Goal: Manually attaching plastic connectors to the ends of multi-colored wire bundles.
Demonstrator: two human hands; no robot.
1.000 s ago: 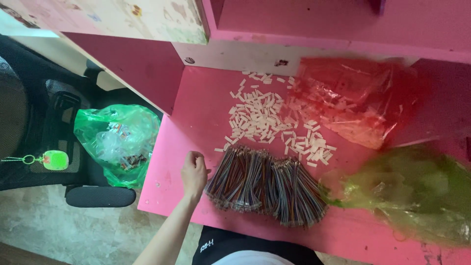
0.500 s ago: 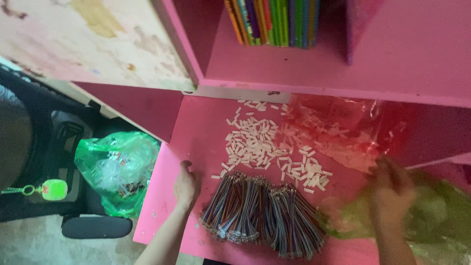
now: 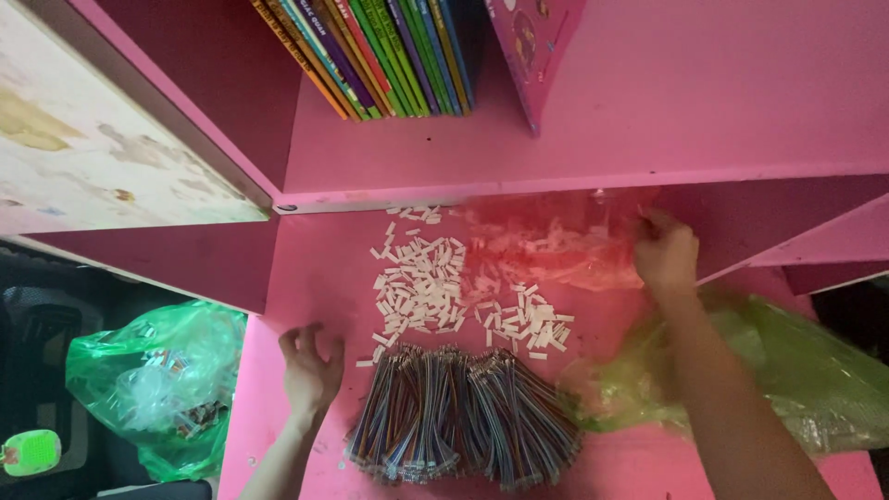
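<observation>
On the pink desk (image 3: 306,278) lies a bundle of thin multicoloured wires (image 3: 463,417). Behind it a heap of small white plastic pieces (image 3: 426,287) is scattered. My left hand (image 3: 310,366) rests on the desk just left of the wires, fingers spread, holding nothing. My right hand (image 3: 665,255) reaches to the back right and grips the edge of a red transparent plastic bag (image 3: 556,245), which holds more white pieces.
A green plastic bag (image 3: 787,361) lies on the desk at the right. Another green bag (image 3: 153,384) sits off the desk at the lower left, beside a dark chair. A pink shelf above the desk (image 3: 556,139) holds a row of upright books (image 3: 389,56).
My right arm came into view and reached from the green bag to the red bag at the back. The view tilted up, showing the shelf and books. My left hand stayed beside the wires.
</observation>
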